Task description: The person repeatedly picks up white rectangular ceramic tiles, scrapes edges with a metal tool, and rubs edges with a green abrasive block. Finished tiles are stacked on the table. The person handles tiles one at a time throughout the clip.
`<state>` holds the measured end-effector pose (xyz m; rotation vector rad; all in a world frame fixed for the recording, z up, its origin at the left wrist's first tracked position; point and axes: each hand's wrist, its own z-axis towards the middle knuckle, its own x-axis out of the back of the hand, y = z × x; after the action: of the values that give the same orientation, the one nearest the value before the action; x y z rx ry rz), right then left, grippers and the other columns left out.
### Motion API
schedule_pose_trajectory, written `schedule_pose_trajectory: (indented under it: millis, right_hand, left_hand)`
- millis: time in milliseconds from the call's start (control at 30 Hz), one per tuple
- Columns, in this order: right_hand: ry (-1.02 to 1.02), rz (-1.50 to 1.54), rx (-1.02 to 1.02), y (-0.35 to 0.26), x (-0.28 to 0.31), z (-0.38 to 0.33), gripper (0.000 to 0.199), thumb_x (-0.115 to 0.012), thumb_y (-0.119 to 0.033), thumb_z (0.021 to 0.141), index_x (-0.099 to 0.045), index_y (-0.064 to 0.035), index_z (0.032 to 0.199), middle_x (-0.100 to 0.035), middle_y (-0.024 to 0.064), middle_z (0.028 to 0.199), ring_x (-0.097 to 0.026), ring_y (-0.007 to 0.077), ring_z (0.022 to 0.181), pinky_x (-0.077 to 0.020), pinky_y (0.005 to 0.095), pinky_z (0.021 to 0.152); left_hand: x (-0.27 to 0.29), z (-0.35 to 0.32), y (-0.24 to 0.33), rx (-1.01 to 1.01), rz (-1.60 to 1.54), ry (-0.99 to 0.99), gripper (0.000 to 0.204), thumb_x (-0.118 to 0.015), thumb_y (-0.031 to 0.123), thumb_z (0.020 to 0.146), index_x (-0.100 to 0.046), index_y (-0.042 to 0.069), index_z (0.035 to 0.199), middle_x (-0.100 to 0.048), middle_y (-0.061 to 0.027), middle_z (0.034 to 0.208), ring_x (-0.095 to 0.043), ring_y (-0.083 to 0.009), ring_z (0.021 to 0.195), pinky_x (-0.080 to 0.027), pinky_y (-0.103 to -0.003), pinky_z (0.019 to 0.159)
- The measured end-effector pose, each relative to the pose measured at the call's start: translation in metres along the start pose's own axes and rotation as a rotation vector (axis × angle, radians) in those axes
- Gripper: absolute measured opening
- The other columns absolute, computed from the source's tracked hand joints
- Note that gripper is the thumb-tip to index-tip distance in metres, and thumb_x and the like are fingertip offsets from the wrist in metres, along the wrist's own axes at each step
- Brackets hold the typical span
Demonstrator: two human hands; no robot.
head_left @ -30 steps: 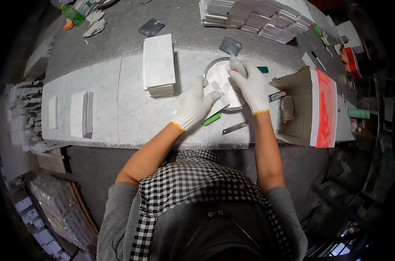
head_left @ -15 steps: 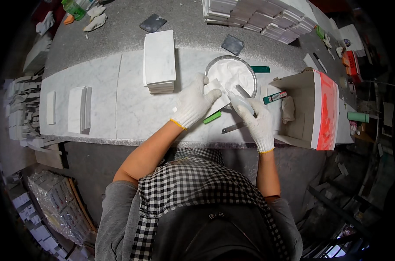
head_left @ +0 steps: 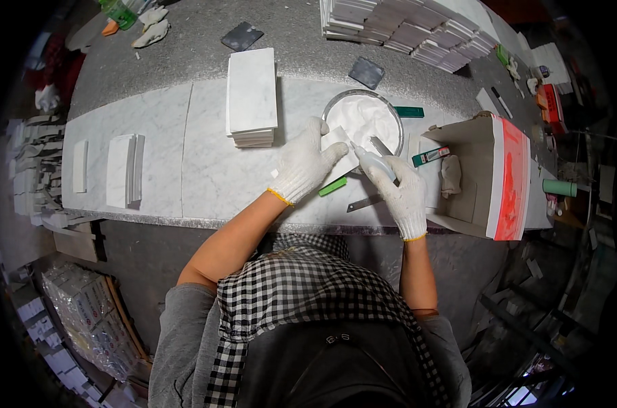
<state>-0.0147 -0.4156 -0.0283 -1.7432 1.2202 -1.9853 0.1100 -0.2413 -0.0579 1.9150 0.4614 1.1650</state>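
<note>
Both my hands wear white knit gloves with yellow cuffs. My left hand grips a thin white tile by its left side, thumb on top. In my right hand is a pale squeeze bottle, its pointed nozzle tipped toward the tile's upper right edge. Just beyond the tile sits a round bowl of white powder or paste, with a flat metal blade at its near right side. A bright green piece and another metal strip lie near my hands on the marble slab.
A tall stack of white tiles stands left of the bowl, with smaller tile pieces farther left. An open cardboard box lies at right. More tiles are piled at the back. Another person's gloved hand shows at upper left.
The bottle's nozzle has shifted slightly up and left along the tile. My left hand stays nearly still on it. The other person's red sleeve and gloved hand show differently at upper left.
</note>
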Motion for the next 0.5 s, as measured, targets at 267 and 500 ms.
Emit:
schedule_pose_trajectory:
  millis: [267, 500]
  right_hand:
    - [0.008, 0.158, -0.079, 0.008, -0.001, 0.002, 0.039, -0.072, -0.036, 0.091, -0.075, -0.0051, 0.114, -0.074, 0.0178, 0.101, -0.071, 0.0303, 0.092, -0.0528, 0.0369, 0.082]
    - [0.092, 0.198, -0.086, -0.015, 0.002, 0.048, 0.046, -0.068, -0.042, 0.091, -0.073, -0.0049, 0.119, -0.074, 0.0189, 0.103, -0.071, 0.0299, 0.094, -0.0524, 0.0368, 0.084]
  left_hand:
    - [-0.002, 0.000, -0.002, -0.036, 0.050, 0.034, 0.056, -0.073, 0.046, 0.089, -0.054, 0.004, 0.121, -0.071, -0.0243, 0.096, -0.071, -0.0403, 0.090, -0.054, -0.048, 0.079]
    - [0.002, 0.004, 0.005, -0.005, 0.108, -0.051, 0.057, -0.072, 0.047, 0.089, -0.054, 0.002, 0.119, -0.070, -0.0237, 0.099, -0.069, -0.0402, 0.096, -0.052, -0.047, 0.083]
